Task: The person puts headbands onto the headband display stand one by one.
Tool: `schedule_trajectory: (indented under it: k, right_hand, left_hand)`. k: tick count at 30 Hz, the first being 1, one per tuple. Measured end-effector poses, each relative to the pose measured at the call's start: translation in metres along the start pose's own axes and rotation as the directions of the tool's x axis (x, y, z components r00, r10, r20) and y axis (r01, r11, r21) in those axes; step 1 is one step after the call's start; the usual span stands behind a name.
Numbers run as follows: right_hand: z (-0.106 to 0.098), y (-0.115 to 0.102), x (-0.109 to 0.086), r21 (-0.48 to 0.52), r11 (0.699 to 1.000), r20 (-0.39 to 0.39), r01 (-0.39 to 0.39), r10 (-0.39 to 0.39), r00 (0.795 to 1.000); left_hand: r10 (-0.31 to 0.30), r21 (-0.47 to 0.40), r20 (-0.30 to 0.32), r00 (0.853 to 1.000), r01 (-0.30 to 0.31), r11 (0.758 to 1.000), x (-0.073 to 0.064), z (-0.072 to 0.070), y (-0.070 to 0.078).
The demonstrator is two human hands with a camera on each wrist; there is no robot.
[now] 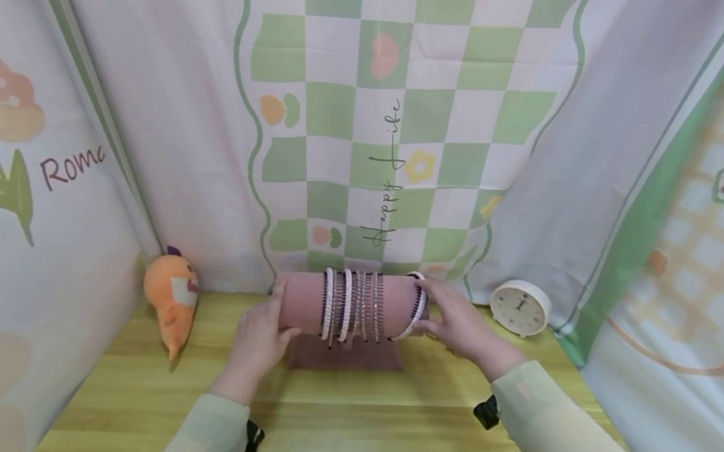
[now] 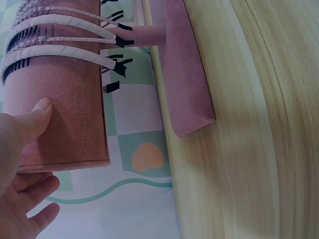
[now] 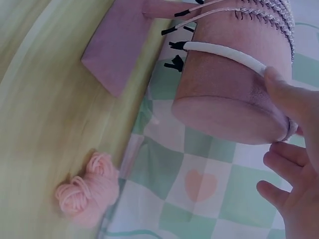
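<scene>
A pink velvet headband stand (image 1: 304, 301) has a thick horizontal roll on a flat base (image 2: 187, 74). Several headbands, some white and some beaded, circle the roll's middle. At the roll's left end, my left hand (image 1: 258, 345) grips it, the thumb (image 2: 37, 117) lying on the velvet. My right hand (image 1: 459, 322) holds a white headband (image 3: 224, 52) around the right end, where the band sits at a slant. One digit touches that band in the right wrist view, while other fingers (image 3: 284, 159) are beside the roll's end. Black comb-like teeth line the headbands.
An orange plush toy (image 1: 172, 295) leans at the table's back left. A round white clock (image 1: 520, 307) stands at the right. Pink yarn (image 3: 89, 191) lies on the table near the stand's right end. Printed curtains (image 1: 364, 109) close off the back and sides.
</scene>
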State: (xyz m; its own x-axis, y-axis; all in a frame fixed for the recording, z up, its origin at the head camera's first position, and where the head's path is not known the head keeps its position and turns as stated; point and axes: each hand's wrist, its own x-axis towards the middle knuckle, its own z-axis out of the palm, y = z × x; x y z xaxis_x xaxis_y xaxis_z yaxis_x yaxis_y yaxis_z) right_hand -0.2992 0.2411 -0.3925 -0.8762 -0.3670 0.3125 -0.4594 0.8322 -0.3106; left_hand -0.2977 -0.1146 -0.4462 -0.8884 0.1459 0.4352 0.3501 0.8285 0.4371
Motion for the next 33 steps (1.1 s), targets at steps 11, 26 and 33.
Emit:
schedule_trajectory:
  k: [11,26,33]
  right_hand:
    - [0.002,-0.011,0.006,-0.085,0.990,-0.012,0.111,-0.112,0.994]
    - [0.016,-0.034,0.009,-0.108,0.985,-0.043,0.132,-0.137,0.990]
    - [-0.011,-0.007,-0.031,0.032,0.999,-0.201,-0.024,0.029,0.979]
  left_hand:
    - [0.032,0.012,-0.021,0.999,-0.031,0.999,0.000,-0.002,-0.001]
    - [0.026,0.003,-0.015,1.000,-0.026,1.000,0.000,-0.002,0.000]
    - [0.027,0.015,-0.016,1.000,-0.027,1.000,-0.003,-0.002,-0.001]
